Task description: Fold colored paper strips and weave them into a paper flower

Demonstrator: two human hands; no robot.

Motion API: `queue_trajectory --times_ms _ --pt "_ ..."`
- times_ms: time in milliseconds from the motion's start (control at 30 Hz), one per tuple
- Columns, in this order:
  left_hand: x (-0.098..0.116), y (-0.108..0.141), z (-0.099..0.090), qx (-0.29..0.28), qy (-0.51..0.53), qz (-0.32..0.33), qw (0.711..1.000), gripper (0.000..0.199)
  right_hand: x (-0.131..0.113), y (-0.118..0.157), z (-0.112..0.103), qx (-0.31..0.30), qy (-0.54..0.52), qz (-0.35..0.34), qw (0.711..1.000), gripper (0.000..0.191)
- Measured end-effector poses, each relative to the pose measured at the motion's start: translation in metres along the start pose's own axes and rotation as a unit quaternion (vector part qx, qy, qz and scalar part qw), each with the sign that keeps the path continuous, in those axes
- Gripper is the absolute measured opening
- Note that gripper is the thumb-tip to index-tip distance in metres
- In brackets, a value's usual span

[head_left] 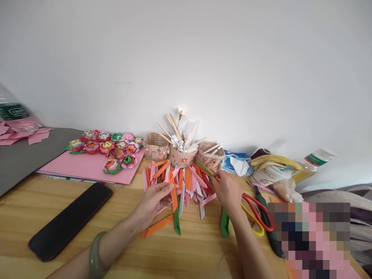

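My left hand (157, 202) pinches an orange folded paper strip (172, 190) between thumb and fingers, holding it upright. My right hand (229, 190) reaches over the right side of a pile of folded paper strips (189, 182) in pink, orange, red and pale lilac. Its fingers are closed on a green paper strip (205, 169), though the fingertips are partly hidden. Below my left hand, a green strip (176, 221) and another orange strip (158, 225) lie on the table. One more green strip (224, 223) lies beside my right forearm.
Three small decorated baskets (183, 157) stand behind the pile, the middle one full of sticks. Several paper flowers (112, 166) sit on pink sheets (84, 167). A black phone (71, 221) lies left; scissors (251, 217), a lidded cup (269, 176) and a banana (274, 161) are right.
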State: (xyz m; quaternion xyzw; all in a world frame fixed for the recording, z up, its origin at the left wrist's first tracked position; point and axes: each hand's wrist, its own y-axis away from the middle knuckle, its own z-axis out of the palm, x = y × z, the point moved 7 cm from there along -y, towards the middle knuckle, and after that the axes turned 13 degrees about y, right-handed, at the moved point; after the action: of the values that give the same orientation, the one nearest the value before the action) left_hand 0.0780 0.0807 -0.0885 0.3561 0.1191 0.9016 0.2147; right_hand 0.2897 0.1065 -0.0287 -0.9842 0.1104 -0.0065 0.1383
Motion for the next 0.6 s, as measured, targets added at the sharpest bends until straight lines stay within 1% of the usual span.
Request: queue_trajectory --times_ms 67,133,200,267,367,400,433,533,600 --pt "0.0 0.0 0.0 -0.006 0.006 0.004 1.0 0.025 0.0 0.0 -0.004 0.005 -0.047 0.001 0.999 0.01" --pt "0.0 -0.001 0.0 -0.009 0.009 0.005 1.0 0.022 -0.002 0.0 -0.003 -0.021 -0.118 0.001 0.993 0.01" --pt "0.0 -0.001 -0.002 -0.005 0.01 0.006 1.0 0.021 -0.009 0.002 -0.004 -0.046 -0.199 -0.011 0.979 0.014" --pt "0.0 -0.002 -0.004 -0.002 0.011 0.009 1.0 0.021 -0.019 0.007 -0.008 -0.057 -0.283 -0.033 0.957 0.018" --pt "0.001 -0.003 -0.005 0.002 0.017 0.019 1.0 0.021 -0.039 0.022 -0.014 -0.068 -0.404 -0.05 0.911 0.02" --pt "0.001 -0.003 -0.004 0.001 0.021 0.023 1.0 0.021 -0.047 0.029 -0.017 -0.061 -0.423 -0.062 0.902 0.02" --pt "0.002 -0.003 -0.003 0.001 0.026 0.026 0.999 0.021 -0.054 0.036 -0.022 -0.038 -0.431 -0.082 0.898 0.019" --pt "0.005 -0.001 -0.001 0.013 0.049 0.031 0.998 0.02 -0.077 0.056 -0.031 0.03 -0.403 -0.163 0.9 0.012" --pt "0.006 -0.001 -0.001 0.023 0.064 0.034 0.997 0.02 -0.088 0.066 -0.031 0.055 -0.378 -0.21 0.9 0.009"
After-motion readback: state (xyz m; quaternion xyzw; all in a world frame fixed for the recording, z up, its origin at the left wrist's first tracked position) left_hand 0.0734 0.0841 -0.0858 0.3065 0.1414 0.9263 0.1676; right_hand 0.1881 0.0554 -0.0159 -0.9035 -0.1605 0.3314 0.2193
